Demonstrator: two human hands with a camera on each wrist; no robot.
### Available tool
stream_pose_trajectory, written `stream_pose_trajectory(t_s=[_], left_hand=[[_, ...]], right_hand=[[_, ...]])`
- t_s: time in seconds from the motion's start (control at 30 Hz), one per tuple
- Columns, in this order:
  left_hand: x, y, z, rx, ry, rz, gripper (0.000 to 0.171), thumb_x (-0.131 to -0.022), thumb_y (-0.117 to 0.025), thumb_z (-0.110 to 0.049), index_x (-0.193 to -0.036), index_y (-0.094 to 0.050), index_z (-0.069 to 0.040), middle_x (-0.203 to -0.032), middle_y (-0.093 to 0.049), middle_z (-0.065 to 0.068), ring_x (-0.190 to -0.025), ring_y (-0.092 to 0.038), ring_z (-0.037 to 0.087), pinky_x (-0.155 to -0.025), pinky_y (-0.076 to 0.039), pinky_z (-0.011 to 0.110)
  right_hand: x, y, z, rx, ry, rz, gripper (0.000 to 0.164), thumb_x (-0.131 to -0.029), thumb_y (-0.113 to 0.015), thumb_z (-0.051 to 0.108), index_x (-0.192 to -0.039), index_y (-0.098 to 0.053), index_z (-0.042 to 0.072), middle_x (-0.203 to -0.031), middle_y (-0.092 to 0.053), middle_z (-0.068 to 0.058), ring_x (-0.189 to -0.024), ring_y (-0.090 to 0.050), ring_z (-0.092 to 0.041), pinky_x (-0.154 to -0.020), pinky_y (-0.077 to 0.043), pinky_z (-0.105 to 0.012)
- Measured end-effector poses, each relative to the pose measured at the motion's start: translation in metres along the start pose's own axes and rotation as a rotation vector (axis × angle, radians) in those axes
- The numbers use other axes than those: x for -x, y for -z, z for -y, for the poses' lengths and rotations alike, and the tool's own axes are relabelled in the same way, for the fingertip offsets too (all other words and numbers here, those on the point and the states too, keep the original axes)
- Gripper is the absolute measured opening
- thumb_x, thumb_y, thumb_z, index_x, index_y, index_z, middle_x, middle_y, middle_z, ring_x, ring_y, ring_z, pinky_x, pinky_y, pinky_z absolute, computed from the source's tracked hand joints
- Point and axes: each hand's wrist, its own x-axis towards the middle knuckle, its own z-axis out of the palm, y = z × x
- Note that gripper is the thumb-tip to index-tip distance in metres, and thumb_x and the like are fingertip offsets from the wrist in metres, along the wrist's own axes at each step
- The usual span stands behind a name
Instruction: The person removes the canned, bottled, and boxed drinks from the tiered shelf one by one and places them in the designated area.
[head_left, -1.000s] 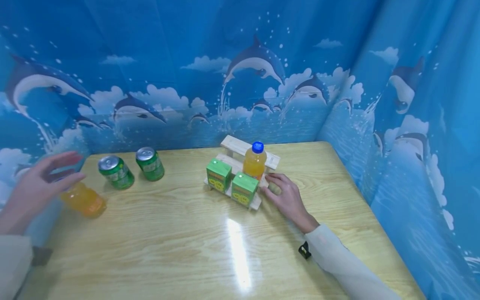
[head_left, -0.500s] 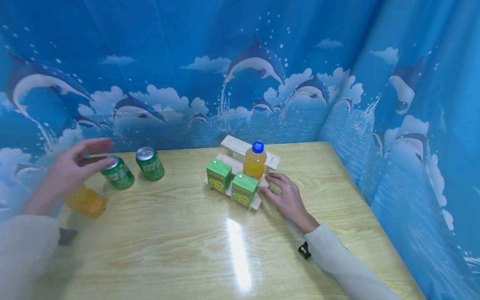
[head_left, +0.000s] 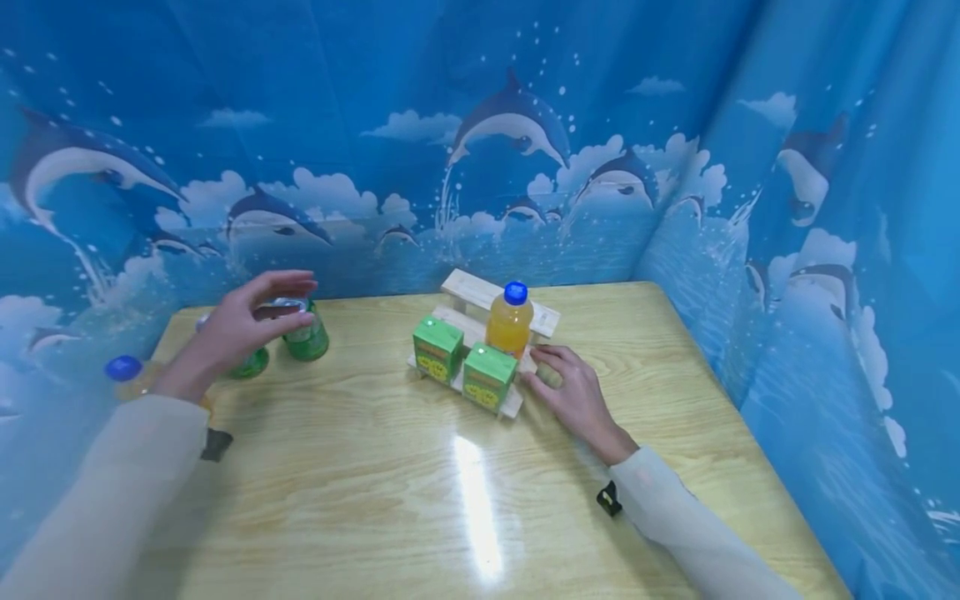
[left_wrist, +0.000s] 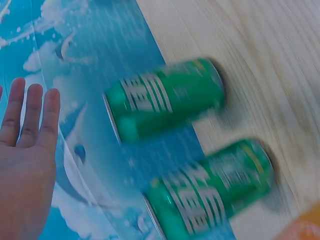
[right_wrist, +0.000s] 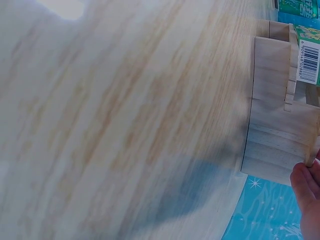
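Head view, rack (head_left: 471, 330) on wood-grain table (head_left: 360, 467), dolphin curtain (head_left: 360, 158) behind

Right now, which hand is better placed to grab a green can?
Left, I'd say: the left hand is open, holding nothing, close to both green cans. The right hand is farther off, holding the wooden rack.

Your setting: a curtained booth; wider premises, type not tellable. Before you: tabletop (head_left: 360, 492), wood-grain, one; curtain (head_left: 345, 75), blue, dolphin-and-wave print, hung behind and along your right; light streak (head_left: 477, 508), reflected, one.
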Motion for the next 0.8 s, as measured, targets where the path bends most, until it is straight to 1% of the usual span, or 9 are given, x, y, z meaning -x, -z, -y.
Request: stream_pose_trajectory(t_s=[0.03,0.1,0.13,0.2,0.33,0.5,0.63,0.8], left_hand=[[-0.003,-0.005,-0.003,0.012,-0.013,0.006,0.068,-0.107,-0.071,-0.043,-0.166,-0.043,-0.026,-0.168,-0.048,0.007,-0.149,-0.051,0.034,-0.118,-0.051,0.037],[-0.009,-0.014,-0.009,0.036,-0.029,0.016,0.068,-0.106,-0.073,-0.043,-0.165,-0.045,-0.026,-0.167,-0.049,0.006,-0.150,-0.051,0.032,-0.122,-0.047,0.054],[-0.012,-0.018,-0.012,0.054,-0.036,0.022,0.067,-0.106,-0.073,-0.042,-0.165,-0.045,-0.026,-0.167,-0.049,0.006,-0.151,-0.050,0.032,-0.124,-0.044,0.059],[-0.018,-0.025,-0.017,0.084,-0.053,0.037,0.066,-0.106,-0.074,-0.040,-0.164,-0.047,-0.026,-0.167,-0.050,0.005,-0.153,-0.049,0.031,-0.126,-0.042,0.060],[-0.029,-0.037,-0.026,0.109,-0.078,0.065,0.065,-0.105,-0.075,-0.040,-0.163,-0.048,-0.027,-0.168,-0.049,0.003,-0.156,-0.046,0.030,-0.127,-0.042,0.059],[-0.043,-0.044,-0.041,0.103,-0.076,0.086,0.069,-0.102,-0.077,-0.049,-0.162,-0.049,-0.030,-0.168,-0.049,-0.001,-0.156,-0.047,0.028,-0.125,-0.044,0.060],[-0.054,-0.054,-0.053,0.112,-0.087,0.108,0.072,-0.100,-0.079,-0.049,-0.163,-0.048,-0.029,-0.167,-0.050,0.000,-0.154,-0.048,0.027,-0.125,-0.044,0.060],[-0.063,-0.066,-0.064,0.126,-0.118,0.151,0.074,-0.101,-0.080,-0.045,-0.164,-0.047,-0.028,-0.166,-0.051,0.003,-0.153,-0.048,0.031,-0.124,-0.044,0.063]], right_hand=[[0.000,0.000,0.000,0.000,-0.001,0.000,0.046,-0.096,-0.086,0.025,-0.133,-0.074,0.002,-0.140,-0.073,-0.016,-0.132,-0.069,-0.036,-0.115,-0.056,-0.054],[0.000,0.001,0.000,-0.002,0.000,-0.001,0.046,-0.096,-0.086,0.026,-0.134,-0.074,0.002,-0.139,-0.073,-0.016,-0.132,-0.069,-0.037,-0.115,-0.056,-0.054],[0.000,0.001,0.000,-0.005,0.000,-0.001,0.046,-0.096,-0.087,0.026,-0.134,-0.074,0.002,-0.139,-0.073,-0.016,-0.132,-0.069,-0.037,-0.115,-0.056,-0.054],[0.000,0.001,0.000,-0.005,0.000,0.000,0.047,-0.096,-0.086,0.027,-0.134,-0.074,0.002,-0.139,-0.073,-0.016,-0.132,-0.069,-0.036,-0.115,-0.055,-0.054],[0.000,0.001,0.000,-0.013,0.002,0.000,0.047,-0.096,-0.086,0.026,-0.134,-0.074,0.001,-0.139,-0.073,-0.016,-0.132,-0.069,-0.037,-0.115,-0.055,-0.054],[-0.001,0.001,0.000,-0.012,0.002,0.004,0.047,-0.096,-0.086,0.026,-0.135,-0.074,0.002,-0.140,-0.072,-0.016,-0.133,-0.069,-0.037,-0.116,-0.055,-0.054],[-0.001,0.002,0.000,-0.012,0.003,0.003,0.047,-0.096,-0.087,0.026,-0.134,-0.074,0.001,-0.139,-0.073,-0.016,-0.132,-0.069,-0.037,-0.116,-0.055,-0.054],[-0.001,0.002,-0.001,-0.012,0.012,0.002,0.047,-0.096,-0.086,0.027,-0.134,-0.074,0.001,-0.140,-0.072,-0.016,-0.132,-0.069,-0.037,-0.115,-0.056,-0.054]])
